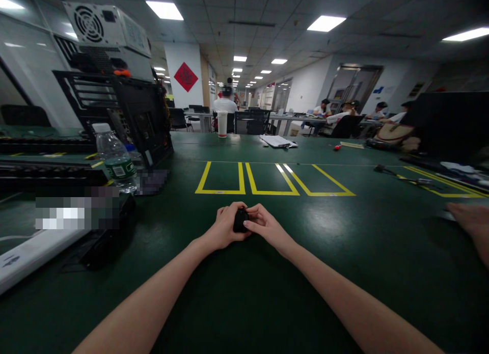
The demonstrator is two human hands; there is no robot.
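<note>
Both hands meet around a small, dark, rounded black object (240, 220) just above or on the green tabletop (244, 303); its exact kind does not show. My left hand (224, 225) wraps it from the left, fingers curled over the far side and thumb beneath. From the right, my right hand (267, 225) grips its edge between thumb and fingertips. Much of the object is covered by the fingers. Beyond the hands, yellow tape outlines (275, 193) mark several boxes on the table.
At left stand a water bottle (116, 160), a black computer case (141, 114) and a white power supply (110, 30). A white cup (222, 125) and clipboard papers (278, 141) sit farther back. Another person's hand (469, 221) rests at right, near tools (405, 178).
</note>
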